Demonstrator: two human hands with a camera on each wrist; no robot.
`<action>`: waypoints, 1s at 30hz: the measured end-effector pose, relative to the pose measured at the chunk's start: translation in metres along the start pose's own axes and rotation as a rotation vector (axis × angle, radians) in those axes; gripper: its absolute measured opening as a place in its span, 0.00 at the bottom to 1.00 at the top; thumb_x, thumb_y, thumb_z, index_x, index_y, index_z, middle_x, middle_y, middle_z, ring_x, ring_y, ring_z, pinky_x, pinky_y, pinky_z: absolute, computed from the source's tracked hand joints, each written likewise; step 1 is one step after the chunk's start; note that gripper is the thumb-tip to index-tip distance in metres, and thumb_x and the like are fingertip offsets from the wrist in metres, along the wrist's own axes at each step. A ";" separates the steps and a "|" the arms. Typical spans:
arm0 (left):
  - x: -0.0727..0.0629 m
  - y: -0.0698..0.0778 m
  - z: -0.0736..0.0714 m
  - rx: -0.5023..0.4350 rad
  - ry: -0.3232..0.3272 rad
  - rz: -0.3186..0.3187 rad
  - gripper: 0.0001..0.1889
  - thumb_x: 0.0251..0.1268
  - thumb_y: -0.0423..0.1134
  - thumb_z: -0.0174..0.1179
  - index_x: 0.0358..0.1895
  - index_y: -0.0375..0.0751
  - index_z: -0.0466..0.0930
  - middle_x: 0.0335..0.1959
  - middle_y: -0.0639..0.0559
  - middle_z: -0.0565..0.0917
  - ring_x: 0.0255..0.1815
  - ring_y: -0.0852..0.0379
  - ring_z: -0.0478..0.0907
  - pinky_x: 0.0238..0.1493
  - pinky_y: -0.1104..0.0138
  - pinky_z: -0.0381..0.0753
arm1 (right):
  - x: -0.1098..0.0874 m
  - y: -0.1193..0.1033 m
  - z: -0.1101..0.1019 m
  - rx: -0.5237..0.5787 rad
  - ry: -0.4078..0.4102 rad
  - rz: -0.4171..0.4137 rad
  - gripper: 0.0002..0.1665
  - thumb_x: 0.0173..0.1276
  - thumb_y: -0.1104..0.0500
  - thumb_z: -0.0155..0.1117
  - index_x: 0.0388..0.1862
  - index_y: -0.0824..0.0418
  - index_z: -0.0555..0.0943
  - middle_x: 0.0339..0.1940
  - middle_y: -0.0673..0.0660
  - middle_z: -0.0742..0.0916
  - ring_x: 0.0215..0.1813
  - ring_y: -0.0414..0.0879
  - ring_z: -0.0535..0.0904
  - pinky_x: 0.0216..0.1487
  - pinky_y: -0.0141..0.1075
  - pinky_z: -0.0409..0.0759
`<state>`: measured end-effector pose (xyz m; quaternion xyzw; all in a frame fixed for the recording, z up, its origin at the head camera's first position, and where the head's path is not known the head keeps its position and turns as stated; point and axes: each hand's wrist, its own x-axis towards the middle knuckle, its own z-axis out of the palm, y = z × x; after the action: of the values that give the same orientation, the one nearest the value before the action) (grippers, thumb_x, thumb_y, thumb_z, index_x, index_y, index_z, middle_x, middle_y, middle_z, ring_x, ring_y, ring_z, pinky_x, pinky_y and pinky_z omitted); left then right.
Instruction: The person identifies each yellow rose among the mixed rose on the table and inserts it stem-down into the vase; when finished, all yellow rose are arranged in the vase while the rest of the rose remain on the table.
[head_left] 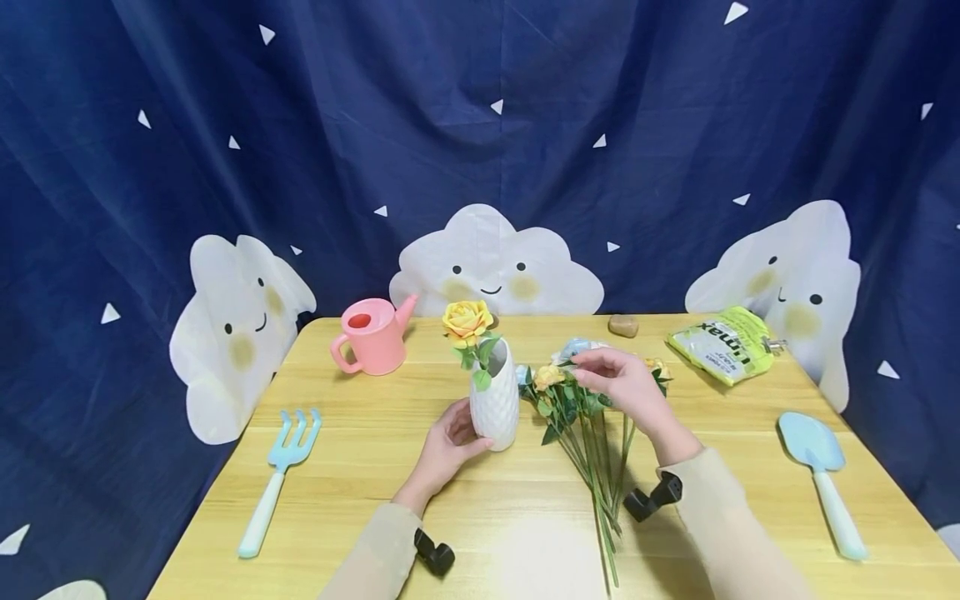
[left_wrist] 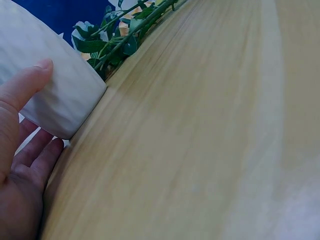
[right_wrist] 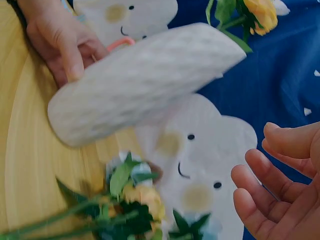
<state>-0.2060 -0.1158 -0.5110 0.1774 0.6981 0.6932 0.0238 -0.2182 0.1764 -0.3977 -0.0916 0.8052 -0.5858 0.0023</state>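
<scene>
A white textured vase (head_left: 497,412) stands on the table with one yellow rose (head_left: 467,322) leaning out of its mouth to the left. My left hand (head_left: 444,450) holds the vase low down; in the left wrist view the thumb lies across the vase's side (left_wrist: 60,80) and the other fingers reach behind it. To the right lies a bunch of yellow and pale blue flowers (head_left: 550,377), stems pointing toward me. Above their heads is my right hand (head_left: 622,387). The right wrist view shows its fingers (right_wrist: 257,192) loosely bent with nothing between them.
A pink watering can (head_left: 378,343) stands back left, with a blue hand fork (head_left: 288,452) in front of it. Back right are a brown stone (head_left: 623,325) and a green-and-white pouch (head_left: 723,346). A blue trowel (head_left: 813,446) lies at the right. A dark blue curtain (head_left: 450,125) hangs behind.
</scene>
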 end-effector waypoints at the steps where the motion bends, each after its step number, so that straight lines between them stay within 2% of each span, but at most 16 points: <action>1: 0.000 0.000 0.000 0.002 0.002 0.000 0.33 0.50 0.30 0.69 0.62 0.38 0.67 0.53 0.40 0.77 0.58 0.43 0.71 0.61 0.55 0.69 | -0.002 0.003 -0.004 0.003 0.010 0.006 0.19 0.62 0.57 0.66 0.50 0.64 0.79 0.43 0.63 0.84 0.38 0.43 0.81 0.41 0.39 0.82; 4: 0.000 0.000 0.000 0.005 0.003 0.001 0.33 0.50 0.30 0.69 0.62 0.38 0.67 0.53 0.41 0.77 0.57 0.44 0.72 0.61 0.56 0.69 | -0.010 0.012 -0.014 0.012 0.044 0.016 0.20 0.61 0.59 0.66 0.50 0.67 0.79 0.39 0.59 0.85 0.35 0.43 0.81 0.38 0.40 0.82; 9: 0.000 0.000 0.000 0.000 0.012 0.000 0.33 0.49 0.30 0.69 0.62 0.38 0.67 0.52 0.41 0.77 0.56 0.44 0.72 0.60 0.56 0.70 | -0.023 0.023 -0.026 0.039 0.066 0.032 0.22 0.62 0.62 0.65 0.51 0.74 0.75 0.36 0.54 0.84 0.34 0.43 0.81 0.34 0.34 0.81; 14: -0.001 -0.002 0.000 0.015 0.020 0.002 0.33 0.49 0.30 0.70 0.62 0.38 0.67 0.52 0.41 0.78 0.56 0.44 0.73 0.60 0.55 0.71 | -0.036 0.036 -0.034 0.062 0.079 0.068 0.23 0.62 0.63 0.65 0.52 0.75 0.74 0.36 0.57 0.84 0.34 0.43 0.81 0.35 0.32 0.81; 19: -0.001 -0.001 0.000 0.027 0.021 0.007 0.33 0.49 0.31 0.70 0.62 0.38 0.67 0.52 0.41 0.78 0.56 0.44 0.73 0.59 0.56 0.71 | -0.050 0.053 -0.039 0.062 0.104 0.118 0.23 0.62 0.65 0.63 0.53 0.77 0.72 0.37 0.61 0.84 0.35 0.48 0.81 0.36 0.38 0.83; 26: 0.000 0.002 0.000 0.031 0.024 0.004 0.33 0.49 0.31 0.70 0.61 0.38 0.68 0.50 0.40 0.78 0.55 0.43 0.73 0.59 0.56 0.72 | -0.063 0.080 -0.048 0.125 0.083 0.263 0.24 0.62 0.66 0.61 0.54 0.79 0.69 0.38 0.66 0.83 0.34 0.54 0.81 0.37 0.46 0.83; 30: 0.000 0.001 0.001 0.025 0.026 0.004 0.33 0.48 0.31 0.71 0.61 0.37 0.68 0.50 0.39 0.78 0.54 0.42 0.73 0.58 0.56 0.72 | -0.064 0.093 -0.050 0.160 0.044 0.348 0.24 0.62 0.64 0.62 0.53 0.77 0.70 0.36 0.64 0.84 0.34 0.53 0.82 0.39 0.45 0.83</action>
<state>-0.2060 -0.1151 -0.5105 0.1699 0.7067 0.6867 0.0110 -0.1745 0.2606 -0.4764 0.0626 0.7596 -0.6407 0.0934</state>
